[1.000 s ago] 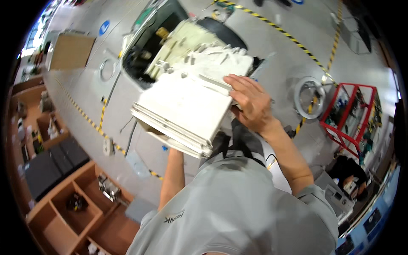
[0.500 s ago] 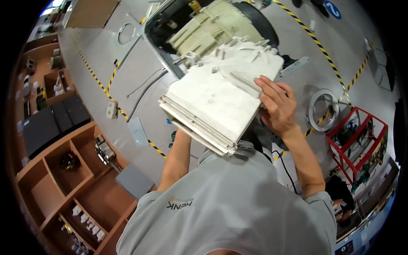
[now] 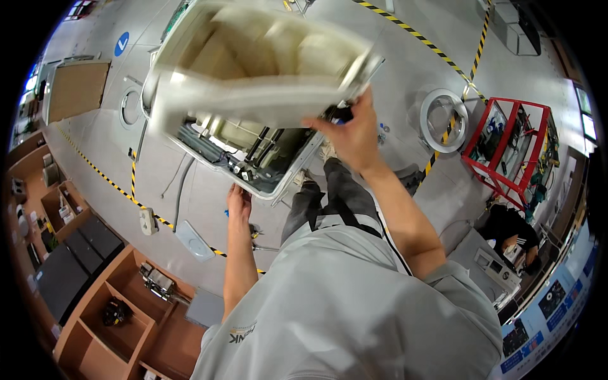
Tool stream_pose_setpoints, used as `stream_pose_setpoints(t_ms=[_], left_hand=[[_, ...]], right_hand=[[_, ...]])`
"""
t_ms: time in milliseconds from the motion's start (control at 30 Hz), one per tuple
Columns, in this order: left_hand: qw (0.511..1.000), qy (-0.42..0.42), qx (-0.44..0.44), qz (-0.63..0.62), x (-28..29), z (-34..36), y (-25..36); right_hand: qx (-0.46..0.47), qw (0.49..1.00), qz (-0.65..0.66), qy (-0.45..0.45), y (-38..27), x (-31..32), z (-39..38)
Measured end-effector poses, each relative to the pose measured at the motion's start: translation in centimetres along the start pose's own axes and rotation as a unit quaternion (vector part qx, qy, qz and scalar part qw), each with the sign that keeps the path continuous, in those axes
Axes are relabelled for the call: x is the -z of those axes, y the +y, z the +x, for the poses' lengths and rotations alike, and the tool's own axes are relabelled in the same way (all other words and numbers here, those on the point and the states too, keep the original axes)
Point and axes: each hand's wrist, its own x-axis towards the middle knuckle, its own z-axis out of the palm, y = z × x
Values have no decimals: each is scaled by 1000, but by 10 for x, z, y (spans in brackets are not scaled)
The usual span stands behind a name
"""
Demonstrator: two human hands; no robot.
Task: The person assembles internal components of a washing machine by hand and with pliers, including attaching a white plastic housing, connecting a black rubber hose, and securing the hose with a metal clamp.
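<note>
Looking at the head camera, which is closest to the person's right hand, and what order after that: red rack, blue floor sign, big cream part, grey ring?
Nearest to the right hand first:
1. Big cream part: right by it, up-left
2. Grey ring: right, on the floor
3. Red rack: farther right
4. Blue floor sign: far upper left

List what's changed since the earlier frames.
The pale plastic shell has moved away from the body and tipped, showing its hollow side and baring more of the cabinet. The left hand, hidden before, now shows by its near rim. Unchanged: right hand at the shell; red rack.
</note>
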Motion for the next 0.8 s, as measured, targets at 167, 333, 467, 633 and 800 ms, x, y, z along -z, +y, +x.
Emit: stream_pose_setpoints(t_ms=[167,333,467,633,800], left_hand=[[999,39,17,12,-16,-5,5],[999,45,19,14,-12,-8,5],[999,47,13,6,-23,-13,8],[999,33,3,19,-8,-4,2],[998,37,-3,44,-7,-2,-4]], right_hand=[[-116,967,213,81,39,21,48],[-230,924,261,161,87,39,72],[-311,882,330,126,121,55,73],[-356,828,419,107,126,69,70],[-379,787,472,124,86,80,66]])
